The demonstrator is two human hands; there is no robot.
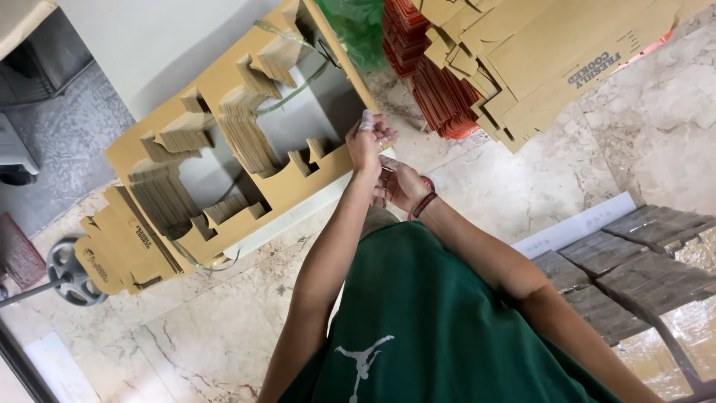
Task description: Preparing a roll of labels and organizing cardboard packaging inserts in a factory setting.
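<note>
— Cardboard everywhere, is it?

— Mostly. A big bundle of flat brown die-cut cardboard blanks [224, 142] lies on a white table [298, 213], its edges notched and stepped, with a thin clear strap [298, 86] looped round it.

— And the hands?

— Both meet at the near edge of that bundle. The left hand [367, 142] is up against the cardboard edge, fingers curled over it, with white tape wrapped on one fingertip [365, 119]. It looks closed on the edge of the stack, though the grip itself is partly hidden.

— The right one?

— The right hand [401, 185] sits just below the left, touching or nearly touching it, fingers bent inward. There is a small thin thing between its fingers, too small to make out, so I cannot tell whether it is truly pinching something. A red and dark band [424, 203] circles that wrist.

— What else is around?

— A second pile of brown cardboard blanks [537, 60] at the top right, over a stack of red sheets [440, 97]. A green plastic bag [358, 26] is beside those. Wrapped grey-brown packs [641, 254] lie at the right on the marble floor [522, 186]. A grey wheel [71, 270] stands at the left. The person wears a green shirt [425, 321].
</note>
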